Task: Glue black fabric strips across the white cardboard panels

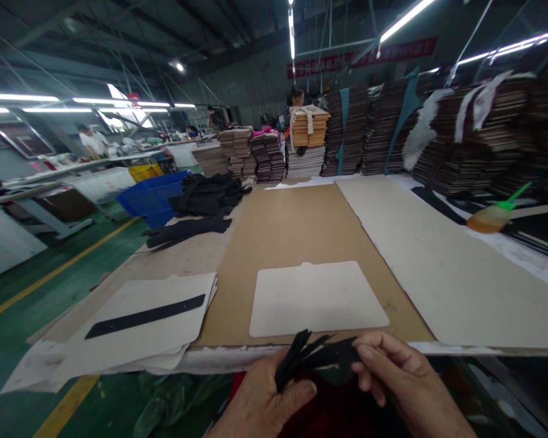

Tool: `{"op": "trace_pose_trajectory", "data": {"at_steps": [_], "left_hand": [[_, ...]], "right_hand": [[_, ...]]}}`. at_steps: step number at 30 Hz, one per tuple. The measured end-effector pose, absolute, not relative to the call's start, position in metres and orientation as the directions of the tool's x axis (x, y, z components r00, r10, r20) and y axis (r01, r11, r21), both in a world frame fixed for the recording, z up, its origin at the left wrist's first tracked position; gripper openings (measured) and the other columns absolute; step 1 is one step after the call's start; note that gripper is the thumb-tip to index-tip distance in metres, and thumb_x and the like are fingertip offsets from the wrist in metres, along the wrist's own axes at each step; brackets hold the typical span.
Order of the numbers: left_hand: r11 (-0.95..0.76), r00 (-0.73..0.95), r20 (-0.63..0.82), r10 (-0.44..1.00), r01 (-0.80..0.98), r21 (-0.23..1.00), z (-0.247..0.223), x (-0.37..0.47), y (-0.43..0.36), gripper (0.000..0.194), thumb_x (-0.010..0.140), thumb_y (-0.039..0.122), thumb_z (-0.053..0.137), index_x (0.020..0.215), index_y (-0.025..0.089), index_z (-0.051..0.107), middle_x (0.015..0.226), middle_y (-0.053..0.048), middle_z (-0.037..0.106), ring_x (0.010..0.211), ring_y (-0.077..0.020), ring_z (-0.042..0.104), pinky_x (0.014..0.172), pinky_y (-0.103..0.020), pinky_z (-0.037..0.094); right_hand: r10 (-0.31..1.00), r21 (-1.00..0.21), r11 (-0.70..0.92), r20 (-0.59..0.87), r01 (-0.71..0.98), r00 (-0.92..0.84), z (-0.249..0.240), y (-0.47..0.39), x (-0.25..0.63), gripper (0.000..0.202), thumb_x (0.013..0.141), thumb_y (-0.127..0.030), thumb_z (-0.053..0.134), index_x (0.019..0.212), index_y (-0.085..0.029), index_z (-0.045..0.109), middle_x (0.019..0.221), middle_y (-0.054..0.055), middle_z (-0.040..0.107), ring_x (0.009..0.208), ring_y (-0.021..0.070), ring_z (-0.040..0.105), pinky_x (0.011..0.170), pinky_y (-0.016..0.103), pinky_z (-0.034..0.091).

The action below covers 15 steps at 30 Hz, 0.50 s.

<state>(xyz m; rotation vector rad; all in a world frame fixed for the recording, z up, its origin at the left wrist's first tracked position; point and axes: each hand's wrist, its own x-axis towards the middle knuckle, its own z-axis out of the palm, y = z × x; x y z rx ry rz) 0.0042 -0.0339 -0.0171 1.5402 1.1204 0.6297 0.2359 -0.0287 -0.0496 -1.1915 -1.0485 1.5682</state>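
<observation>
My left hand (pixel 278 389) is closed round a bundle of black strips (pixel 296 360), their ends fanning out above the thumb. Between finger and thumb, my right hand (pixel 393 368) pinches the end of one black strip (pixel 342 351) from that bundle. Both hands are just in front of the table's near edge. Beyond them a cream panel (pixel 317 301) with rounded corners lies flat on brown board (pixel 296 225). To the left is a stack of similar panels (pixel 164 292), with a single black strip (pixel 146 316) lying across the top one.
Black strips (pixel 210 194) are heaped at the table's left beside a blue crate (pixel 153 194). A large pale sheet (pixel 442 261) covers the right side. A bottle with a green nozzle (pixel 491 216) lies there. Tall stacks of panels (pixel 347 131) line the back; people work beyond.
</observation>
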Motion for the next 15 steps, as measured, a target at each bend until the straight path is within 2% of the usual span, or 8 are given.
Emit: {"op": "trace_pose_trajectory", "data": {"at_steps": [2,4,6,8,11,13,15], "left_hand": [[0.082,0.402,-0.231,0.886,0.355,0.931,-0.015,-0.001,-0.034,0.043,0.088,0.056,0.052,0.107,0.021,0.068,0.090,-0.001,0.065,0.090,-0.0219,0.054,0.086,-0.029,0.040],[0.188,0.374,-0.345,0.861,0.397,0.899,-0.012,-0.007,-0.035,0.044,0.085,0.059,0.053,0.094,0.018,0.068,0.073,0.001,0.055,0.072,-0.0162,0.046,0.070,-0.025,0.037],[0.286,0.363,-0.453,0.814,0.428,0.857,-0.008,-0.013,-0.036,0.037,0.076,0.053,0.065,0.087,0.018,0.066,0.069,0.004,0.048,0.066,-0.0133,0.039,0.061,-0.023,0.030],[0.335,0.382,-0.519,0.765,0.453,0.826,-0.002,-0.018,-0.037,0.034,0.065,0.040,0.075,0.091,0.019,0.065,0.073,0.004,0.050,0.068,-0.0132,0.039,0.060,-0.023,0.029],[0.361,0.384,-0.587,0.712,0.516,0.776,0.002,-0.028,-0.040,0.038,0.061,0.032,0.075,0.097,0.022,0.066,0.078,0.004,0.057,0.068,-0.0139,0.044,0.061,-0.023,0.032],[0.374,0.322,-0.603,0.730,0.551,0.746,0.000,-0.039,-0.039,0.030,0.066,0.036,0.072,0.091,0.021,0.067,0.073,0.004,0.059,0.066,-0.0143,0.046,0.062,-0.024,0.034],[0.376,0.207,-0.558,0.804,0.549,0.746,-0.004,-0.051,-0.036,0.029,0.069,0.043,0.070,0.086,0.020,0.066,0.068,0.003,0.060,0.067,-0.0157,0.050,0.064,-0.025,0.036]], "right_hand": [[0.968,-0.972,-0.231,-0.224,-0.050,-0.110,-0.055,-0.027,0.244,0.041,0.077,-0.060,0.070,0.086,-0.020,0.071,0.065,0.002,0.066,0.055,0.0110,0.051,0.052,0.021,0.041],[0.981,-0.980,-0.195,-0.196,0.029,-0.017,-0.058,-0.026,0.253,0.046,0.073,-0.061,0.072,0.096,-0.022,0.073,0.071,0.003,0.069,0.060,0.0142,0.057,0.055,0.024,0.046],[0.983,-0.982,-0.172,-0.166,0.078,0.075,-0.060,-0.025,0.263,0.054,0.069,-0.062,0.074,0.108,-0.024,0.071,0.079,0.004,0.071,0.065,0.0172,0.062,0.058,0.026,0.051],[0.981,-0.979,-0.169,-0.156,0.110,0.116,-0.060,-0.025,0.272,0.058,0.069,-0.062,0.074,0.113,-0.025,0.070,0.085,0.004,0.071,0.069,0.0189,0.064,0.062,0.028,0.054],[0.984,-0.972,-0.169,-0.159,0.163,0.075,-0.057,-0.023,0.282,0.050,0.070,-0.062,0.072,0.102,-0.024,0.074,0.080,0.005,0.070,0.069,0.0196,0.064,0.063,0.029,0.055],[0.987,-0.969,-0.158,-0.149,0.192,0.061,-0.051,-0.019,0.287,0.044,0.071,-0.061,0.072,0.094,-0.024,0.074,0.073,0.003,0.067,0.065,0.0186,0.062,0.060,0.028,0.053],[0.990,-0.966,-0.139,-0.128,0.219,0.065,-0.043,-0.011,0.289,0.042,0.070,-0.060,0.072,0.090,-0.023,0.073,0.065,0.001,0.063,0.059,0.0169,0.057,0.056,0.027,0.051]]}}
